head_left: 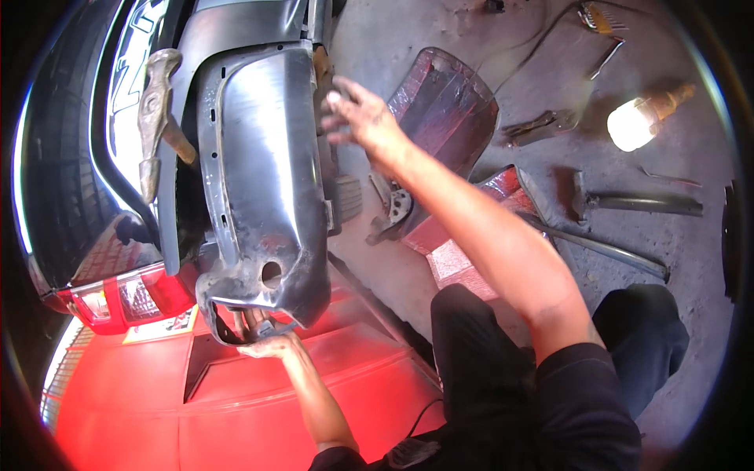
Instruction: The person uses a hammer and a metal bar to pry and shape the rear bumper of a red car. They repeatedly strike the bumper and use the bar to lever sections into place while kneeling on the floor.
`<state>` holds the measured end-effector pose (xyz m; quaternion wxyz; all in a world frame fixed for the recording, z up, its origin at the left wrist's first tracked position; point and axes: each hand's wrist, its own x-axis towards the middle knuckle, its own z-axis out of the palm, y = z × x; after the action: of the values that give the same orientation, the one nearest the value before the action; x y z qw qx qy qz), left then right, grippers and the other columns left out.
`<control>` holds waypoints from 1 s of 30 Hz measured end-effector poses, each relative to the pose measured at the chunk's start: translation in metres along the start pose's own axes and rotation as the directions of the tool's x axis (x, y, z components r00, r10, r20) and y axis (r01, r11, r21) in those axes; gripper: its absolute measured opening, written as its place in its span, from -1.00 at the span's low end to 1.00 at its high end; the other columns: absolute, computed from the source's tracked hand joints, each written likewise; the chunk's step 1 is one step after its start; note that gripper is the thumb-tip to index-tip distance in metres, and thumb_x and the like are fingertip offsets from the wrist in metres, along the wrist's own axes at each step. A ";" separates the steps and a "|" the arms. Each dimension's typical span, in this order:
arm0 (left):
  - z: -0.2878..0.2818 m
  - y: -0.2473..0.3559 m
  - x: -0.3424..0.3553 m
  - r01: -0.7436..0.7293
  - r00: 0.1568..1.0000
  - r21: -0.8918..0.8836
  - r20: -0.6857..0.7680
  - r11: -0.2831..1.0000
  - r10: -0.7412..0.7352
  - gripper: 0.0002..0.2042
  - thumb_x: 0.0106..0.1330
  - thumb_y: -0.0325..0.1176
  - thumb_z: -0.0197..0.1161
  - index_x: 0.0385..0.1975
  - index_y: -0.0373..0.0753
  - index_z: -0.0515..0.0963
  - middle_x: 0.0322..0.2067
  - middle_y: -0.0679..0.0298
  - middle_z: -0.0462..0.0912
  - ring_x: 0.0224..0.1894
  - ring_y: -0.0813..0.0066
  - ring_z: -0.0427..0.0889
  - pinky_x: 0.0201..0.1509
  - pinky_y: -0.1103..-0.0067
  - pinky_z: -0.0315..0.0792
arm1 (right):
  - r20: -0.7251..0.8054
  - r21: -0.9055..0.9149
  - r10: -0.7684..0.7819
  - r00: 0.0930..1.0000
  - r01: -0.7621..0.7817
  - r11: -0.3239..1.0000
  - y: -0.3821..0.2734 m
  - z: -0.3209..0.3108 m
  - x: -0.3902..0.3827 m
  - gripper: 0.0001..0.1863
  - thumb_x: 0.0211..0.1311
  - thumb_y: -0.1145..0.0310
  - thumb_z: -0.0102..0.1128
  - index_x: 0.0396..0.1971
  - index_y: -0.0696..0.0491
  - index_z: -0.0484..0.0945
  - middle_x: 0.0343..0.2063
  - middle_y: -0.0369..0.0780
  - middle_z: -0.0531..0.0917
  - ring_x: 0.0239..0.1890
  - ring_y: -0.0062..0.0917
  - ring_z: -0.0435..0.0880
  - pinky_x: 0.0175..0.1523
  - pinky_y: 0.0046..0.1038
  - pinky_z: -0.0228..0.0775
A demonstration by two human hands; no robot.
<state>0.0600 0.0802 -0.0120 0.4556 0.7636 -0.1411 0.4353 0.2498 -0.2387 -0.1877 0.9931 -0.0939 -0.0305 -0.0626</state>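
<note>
A dark metal bumper (271, 149) with a round hole near its lower end sits against the rear of a black vehicle (71, 204). My left hand (265, 339) is closed on the bumper's lower end, the palm under its rim and the fingers partly hidden in the opening. Slightly smeared by motion, my right hand (360, 122) is just right of the bumper's upper part; its fingers are apart and nothing shows in them. A hammer (157, 110) with a worn head and short visible handle rests on the vehicle, left of the bumper.
A red-and-white tail light (129, 300) and red bodywork (259, 400) lie at lower left. On the grey floor are a lit lamp (631, 125), a dark curved panel (448, 102), a metal bar with a crosspiece (644, 205), a long rod (609, 250), and a wrench (607, 59).
</note>
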 end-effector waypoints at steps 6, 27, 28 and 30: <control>0.005 0.003 -0.004 -0.281 0.934 0.423 -0.086 0.862 0.347 -0.03 0.18 0.52 -0.06 0.15 -0.44 0.33 0.06 -0.10 0.51 -0.06 0.14 0.61 -0.20 0.39 0.41 | 0.144 0.115 -0.034 0.989 0.018 0.993 0.005 0.004 0.052 -0.45 0.44 0.17 0.08 0.36 -0.02 0.30 0.19 -0.15 0.48 0.24 -0.30 0.39 0.19 -0.10 0.40; -0.011 0.013 0.004 -0.390 0.911 0.572 0.122 0.722 0.395 -0.21 0.35 0.31 -0.10 0.19 -0.41 0.32 0.13 -0.12 0.42 0.06 0.09 0.52 0.15 0.16 0.43 | 0.201 0.405 -0.051 0.978 -0.035 0.914 0.017 -0.023 0.049 -0.44 0.30 0.61 -0.03 0.33 0.24 0.22 -0.07 -0.03 0.59 -0.32 -0.44 0.65 -0.17 -0.44 0.57; -0.010 0.014 0.004 -0.387 0.912 0.574 0.124 0.722 0.391 -0.21 0.35 0.31 -0.10 0.19 -0.41 0.32 0.12 -0.12 0.42 0.06 0.09 0.52 0.15 0.17 0.43 | 0.192 0.382 -0.042 0.980 -0.036 0.924 0.016 -0.028 0.048 -0.43 0.30 0.61 -0.04 0.33 0.24 0.21 -0.07 -0.04 0.58 -0.31 -0.44 0.65 -0.16 -0.43 0.57; -0.009 0.015 0.003 -0.383 0.914 0.581 0.125 0.718 0.386 -0.22 0.35 0.30 -0.09 0.18 -0.41 0.33 0.12 -0.11 0.42 0.05 0.10 0.52 0.14 0.17 0.43 | 0.180 0.339 -0.074 0.981 0.008 0.941 0.013 -0.033 0.051 -0.45 0.31 0.58 -0.03 0.33 0.22 0.24 -0.03 -0.04 0.57 -0.23 -0.42 0.65 -0.11 -0.39 0.57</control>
<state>0.0479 0.0800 0.0004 0.0934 0.8199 -0.1519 0.5441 0.3041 -0.2382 -0.2184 0.9855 0.0723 -0.1375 -0.0680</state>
